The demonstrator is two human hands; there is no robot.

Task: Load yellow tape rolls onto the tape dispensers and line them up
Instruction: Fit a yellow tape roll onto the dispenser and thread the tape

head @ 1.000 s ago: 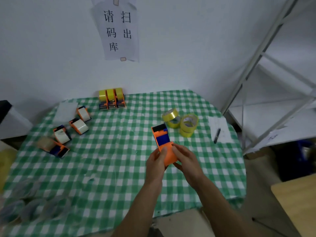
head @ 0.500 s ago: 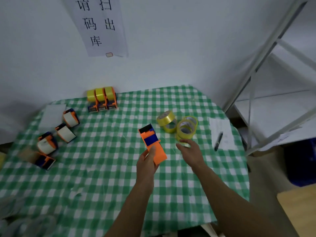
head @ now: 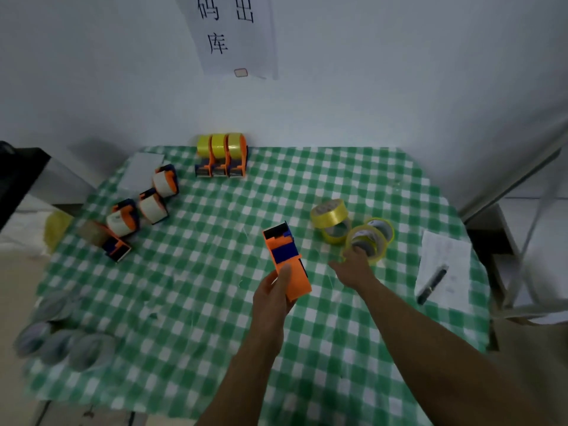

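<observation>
Gripped in the left hand (head: 272,299), an orange tape dispenser (head: 284,256); just right, the right hand (head: 353,267) touches 1 yellow tape roll (head: 379,252), grasp unclear.

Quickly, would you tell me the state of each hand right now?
Left hand: holding the orange tape dispenser.
Right hand: open, at the nearest yellow tape roll.

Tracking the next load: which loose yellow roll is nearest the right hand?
The frontmost roll, at the right hand's fingertips; the other rolls lie farther back.
</observation>
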